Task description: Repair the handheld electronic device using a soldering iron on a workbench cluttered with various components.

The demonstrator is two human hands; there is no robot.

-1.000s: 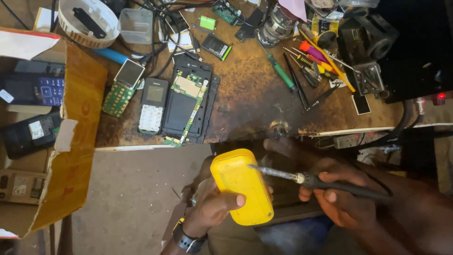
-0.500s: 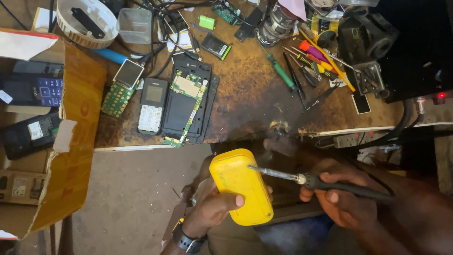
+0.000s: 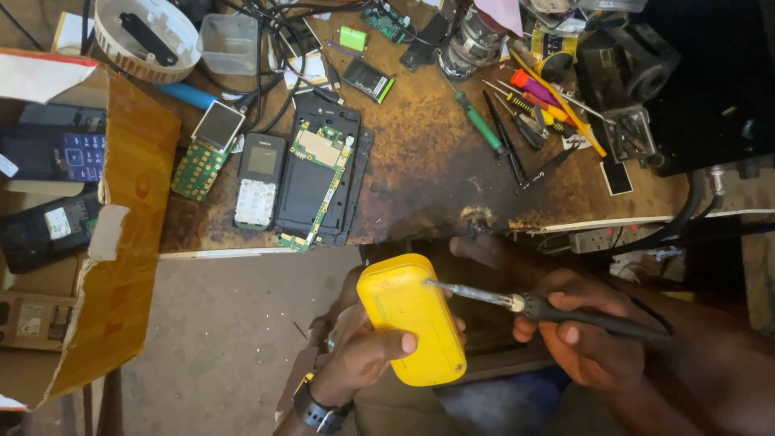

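Below the bench's [image 3: 420, 169] near edge, the left hand [image 3: 363, 355] has its grip wrapped around a yellow case [image 3: 410, 319], while the right hand [image 3: 585, 335] clasps a soldering iron [image 3: 557, 308] whose tip touches the case's top.

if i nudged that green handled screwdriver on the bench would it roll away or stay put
The green-handled screwdriver looks round, so it would probably roll a little. It lies flat on the rusty workbench, whose rough surface may slow it. The other tools close beside it would likely stop it.
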